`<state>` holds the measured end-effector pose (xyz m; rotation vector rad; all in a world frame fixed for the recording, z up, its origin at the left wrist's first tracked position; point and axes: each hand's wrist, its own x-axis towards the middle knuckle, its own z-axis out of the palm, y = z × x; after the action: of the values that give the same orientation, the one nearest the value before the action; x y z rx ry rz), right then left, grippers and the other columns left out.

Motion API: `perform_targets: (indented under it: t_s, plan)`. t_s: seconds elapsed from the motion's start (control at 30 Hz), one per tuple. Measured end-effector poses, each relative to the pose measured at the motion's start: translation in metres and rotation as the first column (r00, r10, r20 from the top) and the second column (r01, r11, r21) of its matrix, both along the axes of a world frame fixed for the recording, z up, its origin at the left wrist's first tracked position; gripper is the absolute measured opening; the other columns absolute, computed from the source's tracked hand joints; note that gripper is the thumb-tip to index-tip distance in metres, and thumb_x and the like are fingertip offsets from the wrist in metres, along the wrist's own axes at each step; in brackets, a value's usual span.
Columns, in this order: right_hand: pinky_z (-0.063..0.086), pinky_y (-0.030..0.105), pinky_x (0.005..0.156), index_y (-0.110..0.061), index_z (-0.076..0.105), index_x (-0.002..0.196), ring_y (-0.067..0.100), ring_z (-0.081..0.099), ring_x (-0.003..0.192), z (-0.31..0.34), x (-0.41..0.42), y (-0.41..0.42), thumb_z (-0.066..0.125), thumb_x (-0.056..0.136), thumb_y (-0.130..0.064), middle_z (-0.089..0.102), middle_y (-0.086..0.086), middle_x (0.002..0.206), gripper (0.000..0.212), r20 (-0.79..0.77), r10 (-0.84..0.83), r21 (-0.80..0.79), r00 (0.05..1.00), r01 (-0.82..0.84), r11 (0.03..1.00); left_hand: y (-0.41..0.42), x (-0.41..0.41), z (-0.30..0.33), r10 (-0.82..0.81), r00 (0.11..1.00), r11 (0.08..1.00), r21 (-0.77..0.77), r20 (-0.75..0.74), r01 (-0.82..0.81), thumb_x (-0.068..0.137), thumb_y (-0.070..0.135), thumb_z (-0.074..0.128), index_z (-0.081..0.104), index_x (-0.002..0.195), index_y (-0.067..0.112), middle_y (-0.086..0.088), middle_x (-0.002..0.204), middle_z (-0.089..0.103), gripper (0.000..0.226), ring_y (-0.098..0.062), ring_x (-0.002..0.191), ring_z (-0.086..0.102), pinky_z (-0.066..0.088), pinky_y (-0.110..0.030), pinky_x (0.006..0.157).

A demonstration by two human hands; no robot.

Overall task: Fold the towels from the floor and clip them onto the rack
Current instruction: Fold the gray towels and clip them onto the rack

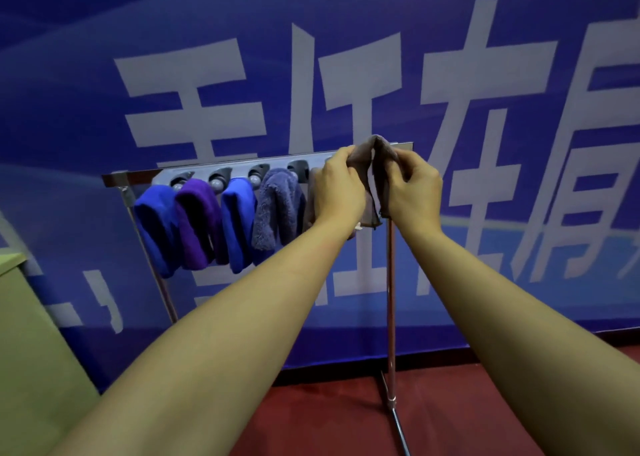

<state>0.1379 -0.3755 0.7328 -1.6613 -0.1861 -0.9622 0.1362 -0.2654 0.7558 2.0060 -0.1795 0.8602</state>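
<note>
1. Towel, the grey-brown one, is folded over and held up at the right end of the rack, level with its clips.
2. My left hand pinches its left flap, and my right hand pinches the right.
3. I judge this the clipping step: four towels already hang.
4. Next I need the fold pushed into a free clip; which one is hidden by my hands.

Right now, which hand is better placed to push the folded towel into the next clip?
Left. The left hand holds the grey towel beside the rack's clip strip; the right hand is farther out.
</note>
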Motion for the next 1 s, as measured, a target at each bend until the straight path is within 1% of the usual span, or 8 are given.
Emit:
perform_targets:
  t_s: [0.13,0.33,0.57,0.67,0.73,0.83,0.9,1.0]
  plan:
    - [0.057,0.025,0.075,-0.018,0.065,0.112,0.002,0.065,0.086,-0.009,0.031,0.002,0.050,0.101,-0.022,0.070,-0.007,0.094,0.020,-0.065,-0.016,0.015,0.998,0.017,1.000,-0.010,0.021,-0.009,0.018,1.000,0.999,-0.027,-0.003,-0.018,0.098,0.002,0.038,0.065,0.126,0.024,-0.004,0.112,0.071,0.045,-0.021,0.102,0.064,0.046,-0.027,0.078]
    - [0.049,0.016,0.075,-0.022,0.062,0.124,0.007,0.062,0.095,-0.023,0.046,0.010,0.046,0.103,-0.019,0.069,-0.005,0.108,0.027,-0.135,0.058,-0.122,0.989,-0.075,0.990,0.010,0.041,-0.025,0.165,0.986,0.986,0.019,0.022,-0.165,0.098,0.004,0.038,0.061,0.134,0.026,-0.006,0.128,0.066,0.048,-0.026,0.115,0.061,0.050,-0.036,0.096]
    - [0.051,0.018,0.076,-0.021,0.061,0.132,0.009,0.060,0.095,-0.030,0.051,0.005,0.042,0.103,-0.012,0.069,0.001,0.113,0.036,-0.201,0.033,-0.192,0.979,-0.072,0.979,0.006,0.057,-0.047,0.094,0.992,0.989,0.121,-0.087,-0.083,0.093,-0.002,0.040,0.065,0.117,0.027,0.002,0.101,0.068,0.045,-0.023,0.090,0.064,0.047,-0.032,0.071]
    - [0.060,0.032,0.074,-0.025,0.062,0.128,0.013,0.063,0.092,-0.036,0.053,0.001,0.041,0.102,-0.013,0.068,-0.001,0.107,0.035,-0.219,0.029,-0.196,0.975,-0.073,0.978,0.004,0.058,-0.059,0.056,0.989,0.996,0.077,-0.134,-0.046,0.093,-0.001,0.039,0.060,0.132,0.033,-0.003,0.116,0.070,0.056,-0.025,0.104,0.065,0.049,-0.029,0.081]
    - [0.053,0.018,0.069,-0.025,0.063,0.127,0.011,0.060,0.093,-0.038,0.056,0.001,0.041,0.103,-0.013,0.069,0.000,0.110,0.035,-0.240,0.033,-0.198,0.970,-0.082,0.977,0.004,0.057,-0.059,0.023,0.989,0.999,0.041,-0.149,-0.017,0.094,0.001,0.038,0.052,0.141,0.037,-0.002,0.125,0.068,0.061,-0.023,0.110,0.064,0.052,-0.022,0.080]
    - [0.044,0.010,0.070,-0.024,0.061,0.130,0.013,0.061,0.103,-0.040,0.057,0.006,0.039,0.102,-0.011,0.068,0.001,0.117,0.038,-0.263,0.083,-0.174,0.961,-0.132,0.976,0.004,0.054,-0.056,-0.109,0.972,0.993,-0.069,-0.210,0.096,0.100,0.004,0.033,0.041,0.150,0.035,0.001,0.130,0.062,0.059,-0.015,0.102,0.064,0.043,-0.003,0.054]
    - [0.045,0.010,0.081,-0.028,0.055,0.137,0.008,0.059,0.112,-0.041,0.054,0.011,0.038,0.100,-0.007,0.064,-0.005,0.125,0.045,-0.252,0.196,-0.117,0.948,-0.231,0.966,0.006,0.056,-0.058,-0.210,0.951,0.975,-0.120,-0.226,0.187,0.098,0.006,0.034,0.036,0.152,0.038,0.001,0.141,0.057,0.063,-0.013,0.115,0.059,0.047,-0.006,0.063]
    - [0.048,0.028,0.103,-0.033,0.050,0.142,0.004,0.055,0.122,-0.044,0.051,0.016,0.038,0.102,-0.020,0.059,-0.009,0.136,0.044,-0.219,0.389,0.063,0.895,-0.385,0.921,0.010,0.059,-0.061,-0.388,0.896,0.901,-0.292,-0.215,0.321,0.093,0.028,0.037,0.047,0.145,0.038,0.001,0.139,0.061,0.054,-0.010,0.121,0.059,0.051,-0.028,0.099]
